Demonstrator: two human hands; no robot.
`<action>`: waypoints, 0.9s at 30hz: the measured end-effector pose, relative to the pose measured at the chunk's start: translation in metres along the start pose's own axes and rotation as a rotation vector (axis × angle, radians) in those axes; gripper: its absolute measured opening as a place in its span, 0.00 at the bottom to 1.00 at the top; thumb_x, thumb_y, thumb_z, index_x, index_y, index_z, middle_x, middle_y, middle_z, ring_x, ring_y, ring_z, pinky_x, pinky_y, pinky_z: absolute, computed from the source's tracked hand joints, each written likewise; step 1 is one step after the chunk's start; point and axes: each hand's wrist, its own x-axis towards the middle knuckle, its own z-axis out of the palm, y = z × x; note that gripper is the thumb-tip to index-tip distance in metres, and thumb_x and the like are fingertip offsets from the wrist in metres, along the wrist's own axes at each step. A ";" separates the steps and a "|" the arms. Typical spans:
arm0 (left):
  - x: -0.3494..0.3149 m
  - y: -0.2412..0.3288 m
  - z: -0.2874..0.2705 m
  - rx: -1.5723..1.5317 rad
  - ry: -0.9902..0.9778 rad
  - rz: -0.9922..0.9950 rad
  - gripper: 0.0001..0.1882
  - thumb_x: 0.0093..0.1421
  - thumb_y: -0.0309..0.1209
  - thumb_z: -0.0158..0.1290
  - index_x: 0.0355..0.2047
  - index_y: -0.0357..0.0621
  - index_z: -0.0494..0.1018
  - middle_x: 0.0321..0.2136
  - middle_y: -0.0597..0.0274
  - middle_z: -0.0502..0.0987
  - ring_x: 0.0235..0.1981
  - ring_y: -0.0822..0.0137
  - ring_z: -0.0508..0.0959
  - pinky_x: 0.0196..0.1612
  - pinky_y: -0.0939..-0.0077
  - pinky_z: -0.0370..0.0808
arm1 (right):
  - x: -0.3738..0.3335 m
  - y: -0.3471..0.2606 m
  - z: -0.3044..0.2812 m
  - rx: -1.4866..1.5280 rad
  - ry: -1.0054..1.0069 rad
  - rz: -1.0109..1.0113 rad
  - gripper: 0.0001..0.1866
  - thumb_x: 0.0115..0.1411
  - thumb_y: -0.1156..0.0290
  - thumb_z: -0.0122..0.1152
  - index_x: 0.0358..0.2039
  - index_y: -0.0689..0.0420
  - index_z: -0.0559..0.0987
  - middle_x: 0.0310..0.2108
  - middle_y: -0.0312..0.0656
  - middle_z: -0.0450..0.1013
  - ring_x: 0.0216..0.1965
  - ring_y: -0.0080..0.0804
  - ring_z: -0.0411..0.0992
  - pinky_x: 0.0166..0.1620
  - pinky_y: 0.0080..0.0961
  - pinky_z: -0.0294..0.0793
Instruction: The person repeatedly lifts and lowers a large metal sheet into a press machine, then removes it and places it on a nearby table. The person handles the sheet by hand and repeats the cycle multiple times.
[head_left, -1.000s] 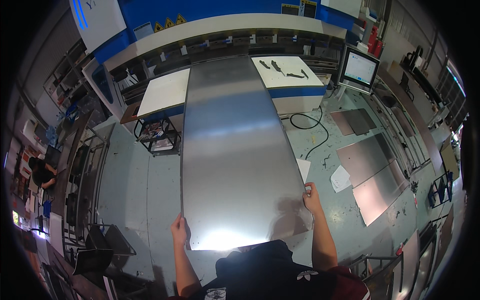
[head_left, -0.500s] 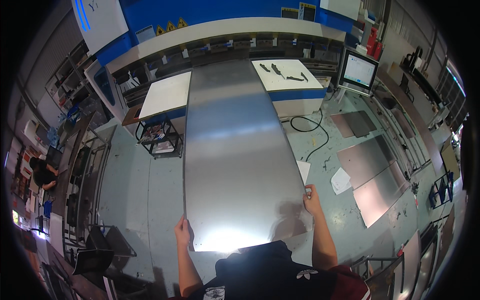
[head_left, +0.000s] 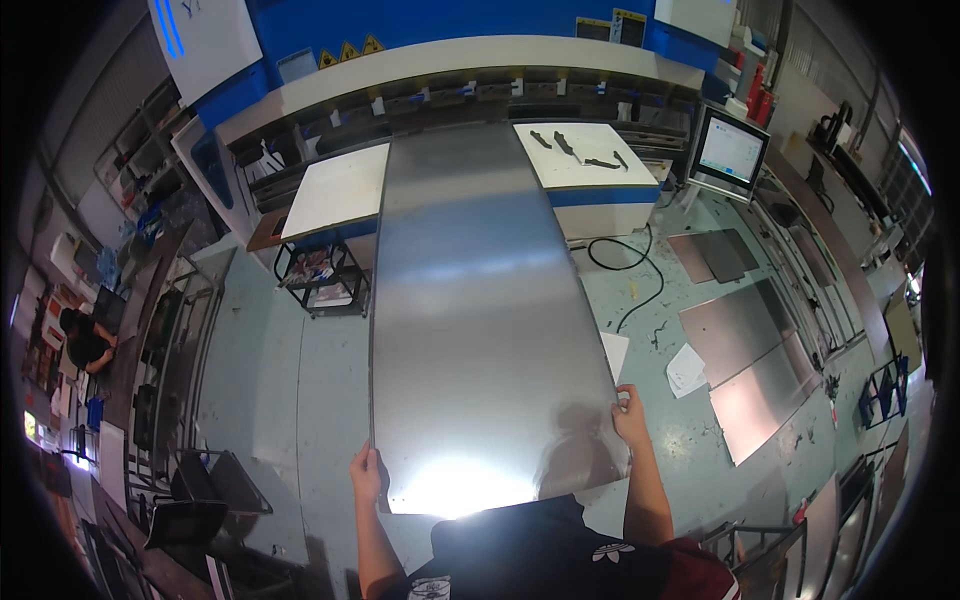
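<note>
A long grey metal sheet (head_left: 480,330) stretches from just in front of my body to the blue and white press machine (head_left: 480,85), its far end lying between two white-topped supports. My left hand (head_left: 366,472) is closed on the sheet's left edge near the close corner. On the opposite edge, a little farther forward, my right hand (head_left: 630,418) grips with the thumb on top. Fingers beneath the sheet are hidden on both sides. Light glares off the near end, and a shadow falls on its right part.
A left support table (head_left: 335,195) and a right one (head_left: 590,172) with dark tool pieces flank the sheet. A screen (head_left: 728,150) stands right. A black cart (head_left: 322,280), a cable (head_left: 655,285) and metal sheets (head_left: 750,350) are around. Another person (head_left: 88,340) sits far left.
Both hands and the sheet's near end sit slightly lower in the picture. The machine and tables have shifted a little to the right, as the view turned. Both grips stay the same.
</note>
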 end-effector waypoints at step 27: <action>-0.002 0.018 -0.006 0.044 -0.024 0.088 0.23 0.71 0.34 0.52 0.59 0.27 0.71 0.51 0.43 0.80 0.52 0.61 0.78 0.58 0.69 0.72 | 0.004 -0.013 -0.001 0.079 -0.042 0.121 0.22 0.55 0.87 0.54 0.49 0.54 0.69 0.24 0.31 0.70 0.25 0.18 0.64 0.28 0.21 0.61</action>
